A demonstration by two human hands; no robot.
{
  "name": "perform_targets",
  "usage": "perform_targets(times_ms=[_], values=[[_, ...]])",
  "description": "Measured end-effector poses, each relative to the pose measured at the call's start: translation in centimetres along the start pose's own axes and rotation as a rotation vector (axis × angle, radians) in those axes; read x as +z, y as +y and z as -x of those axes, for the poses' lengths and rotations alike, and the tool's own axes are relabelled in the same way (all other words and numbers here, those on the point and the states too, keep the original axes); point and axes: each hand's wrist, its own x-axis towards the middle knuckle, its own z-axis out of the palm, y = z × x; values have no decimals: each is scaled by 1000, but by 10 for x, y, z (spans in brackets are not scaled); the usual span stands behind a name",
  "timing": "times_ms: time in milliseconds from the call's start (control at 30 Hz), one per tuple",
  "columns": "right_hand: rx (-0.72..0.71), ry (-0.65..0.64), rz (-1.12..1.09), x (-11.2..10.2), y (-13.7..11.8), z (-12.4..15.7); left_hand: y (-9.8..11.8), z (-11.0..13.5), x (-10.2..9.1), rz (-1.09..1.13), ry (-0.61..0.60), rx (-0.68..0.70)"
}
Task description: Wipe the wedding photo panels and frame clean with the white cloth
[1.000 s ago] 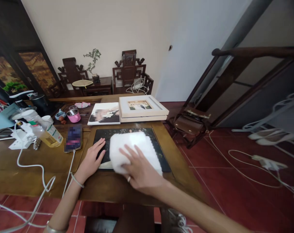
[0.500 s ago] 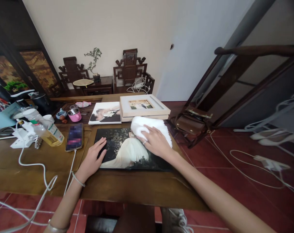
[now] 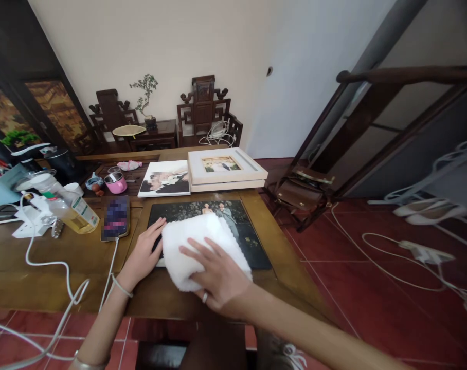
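A dark photo panel [image 3: 252,246] with two people in wedding clothes lies flat on the wooden table. My left hand [image 3: 145,249] rests on its left edge, fingers stretched out and holding nothing. Over the panel's front middle part is a folded, fluffy white towel [image 3: 191,231], hiding much of the picture. My right hand [image 3: 218,277] has hold of the towel, fingers across its top and the thumb partly tucked at the near side. The towel overhangs the panel's near edge.
Behind the panel lie a white-edged photo [image 3: 167,180] and stacked frames [image 3: 226,177]. To the left are a phone [image 3: 115,218] with a cable, an oil-coloured bottle [image 3: 77,210], a pink cup [image 3: 115,182] and a power strip [image 3: 33,221]. The table's right edge borders red floor.
My right hand has drawn the towel from the panel's far right toward me and to the left, uncovering the two pictured people. My left hand has stayed at the left edge.
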Motion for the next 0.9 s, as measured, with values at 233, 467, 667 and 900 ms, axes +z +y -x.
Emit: perform_targets(times_ms=[233,467,667,900], values=[[358,176,221,-20,89,-10,2,-1,3,-29,48,9],[465,148,260,-12,74,-51,0,0,4,-58,48,5],[89,19,59,-8,6,-41,-3,1,1,-27,-3,-3],[125,31,-40,-19,13,8,0,0,2,-29,23,-6]])
